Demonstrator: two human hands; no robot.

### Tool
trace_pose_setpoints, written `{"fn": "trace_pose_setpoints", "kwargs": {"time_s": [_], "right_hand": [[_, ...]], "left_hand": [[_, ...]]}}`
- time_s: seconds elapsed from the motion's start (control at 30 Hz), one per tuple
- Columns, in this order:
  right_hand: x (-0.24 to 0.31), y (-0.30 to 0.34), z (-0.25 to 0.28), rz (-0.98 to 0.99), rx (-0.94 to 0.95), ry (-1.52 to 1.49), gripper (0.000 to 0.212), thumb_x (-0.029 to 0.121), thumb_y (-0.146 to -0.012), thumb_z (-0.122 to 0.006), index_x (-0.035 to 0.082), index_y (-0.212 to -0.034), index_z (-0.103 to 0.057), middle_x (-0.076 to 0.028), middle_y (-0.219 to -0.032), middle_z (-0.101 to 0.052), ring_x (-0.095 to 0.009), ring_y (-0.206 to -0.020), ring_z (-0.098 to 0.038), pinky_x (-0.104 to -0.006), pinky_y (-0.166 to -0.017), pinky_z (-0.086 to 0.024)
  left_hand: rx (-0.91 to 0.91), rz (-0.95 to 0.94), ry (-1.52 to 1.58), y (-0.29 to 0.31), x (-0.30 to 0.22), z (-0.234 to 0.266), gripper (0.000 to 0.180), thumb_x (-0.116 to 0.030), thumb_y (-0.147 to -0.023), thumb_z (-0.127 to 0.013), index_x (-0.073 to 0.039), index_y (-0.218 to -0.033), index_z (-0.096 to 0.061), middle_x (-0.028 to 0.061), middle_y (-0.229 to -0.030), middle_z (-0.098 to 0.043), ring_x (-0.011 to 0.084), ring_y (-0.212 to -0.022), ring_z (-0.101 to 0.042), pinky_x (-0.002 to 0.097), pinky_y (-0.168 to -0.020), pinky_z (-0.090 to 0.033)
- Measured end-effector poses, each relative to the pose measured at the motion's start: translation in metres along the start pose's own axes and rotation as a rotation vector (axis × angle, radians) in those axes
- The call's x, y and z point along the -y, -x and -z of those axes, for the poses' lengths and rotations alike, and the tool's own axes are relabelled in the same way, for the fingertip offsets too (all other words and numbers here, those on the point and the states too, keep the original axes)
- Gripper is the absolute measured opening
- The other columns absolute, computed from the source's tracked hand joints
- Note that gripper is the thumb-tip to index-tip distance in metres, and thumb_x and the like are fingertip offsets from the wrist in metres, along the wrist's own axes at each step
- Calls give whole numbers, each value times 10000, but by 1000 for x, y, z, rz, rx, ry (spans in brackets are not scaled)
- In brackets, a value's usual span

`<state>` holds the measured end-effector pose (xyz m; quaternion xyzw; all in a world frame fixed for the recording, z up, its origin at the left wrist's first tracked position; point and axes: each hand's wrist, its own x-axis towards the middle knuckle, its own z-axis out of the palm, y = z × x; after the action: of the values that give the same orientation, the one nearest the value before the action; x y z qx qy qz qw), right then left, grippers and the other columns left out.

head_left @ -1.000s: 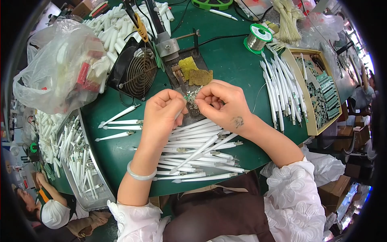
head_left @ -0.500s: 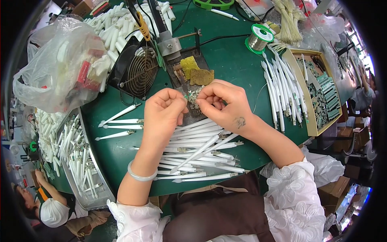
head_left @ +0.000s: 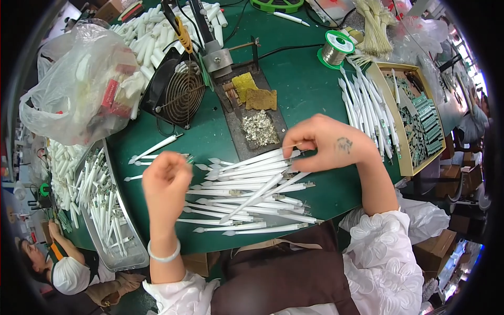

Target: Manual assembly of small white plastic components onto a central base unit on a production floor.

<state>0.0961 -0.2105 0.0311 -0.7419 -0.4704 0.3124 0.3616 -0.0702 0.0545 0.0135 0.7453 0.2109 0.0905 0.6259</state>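
Note:
My left hand [head_left: 167,181] is curled closed, slightly smeared by motion, over the left of the table. Small greenish bits show at its fingertips, beside the ends of a few white candle-shaped sticks [head_left: 157,148]; whether it holds them I cannot tell. My right hand [head_left: 328,144] is pinched at the upper right end of a pile of white pointed sticks [head_left: 236,209]. A thin pale strand shows between its fingers, too small to name. Between the hands, a heap of silvery solder scraps [head_left: 259,129] lies on a dark plate [head_left: 274,122].
Behind the plate stand yellow sponges [head_left: 261,99], a black fan [head_left: 181,94] and a metal clamp [head_left: 218,60]. A solder spool [head_left: 336,50] and a box of circuit boards [head_left: 404,152] are at right. A metal tray [head_left: 137,256] and plastic bag [head_left: 63,105] are at left.
My hands were together above the solder scraps. Now they are apart: the left has moved left and nearer me, the right to the right and nearer, uncovering the heap.

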Motion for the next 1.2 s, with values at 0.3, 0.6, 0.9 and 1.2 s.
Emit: {"fn": "trace_pose_setpoints", "kwargs": {"time_s": [0.3, 0.6, 0.9, 1.2], "right_hand": [[-5, -2, -17, 181, -112, 55, 123, 39, -684, -699, 30, -798, -657, -60, -614, -547, -194, -530, -533, -310, -495, -408], [13, -10, -37, 525, -413, 287, 149, 17, -659, -720, 92, -772, -658, -13, -597, -535, -178, -498, -536, -303, -428, -406], [8, -18, -42, 480, -597, 250, 182, 4, -638, -722, 98, -784, -666, -8, -575, -521, -166, -474, -527, -285, -409, -389], [2, -22, -46, 478, -613, 407, 170, 23, -639, -708, 110, -765, -634, -10, -611, -551, -176, -502, -554, -295, -423, -424]], "left_hand": [[-112, -562, -1114, 24, 24, 31, 134, 22, -740, -651, 10, -872, -626, 107, -871, -597, 283, -825, -560, 367, -742, -455], [143, -587, -613, 18, -20, -32, 168, -10, -831, -606, 12, -997, -624, 112, -873, -618, 249, -849, -602, 357, -766, -469], [486, 198, 179, -7, -21, -59, 80, -59, -896, -596, -19, -954, -558, -13, -766, -566, 39, -580, -539, 167, -462, -382], [430, 207, 206, -10, -20, -66, 86, -18, -865, -613, -26, -933, -561, -22, -755, -556, 21, -555, -511, 155, -434, -328]]}}
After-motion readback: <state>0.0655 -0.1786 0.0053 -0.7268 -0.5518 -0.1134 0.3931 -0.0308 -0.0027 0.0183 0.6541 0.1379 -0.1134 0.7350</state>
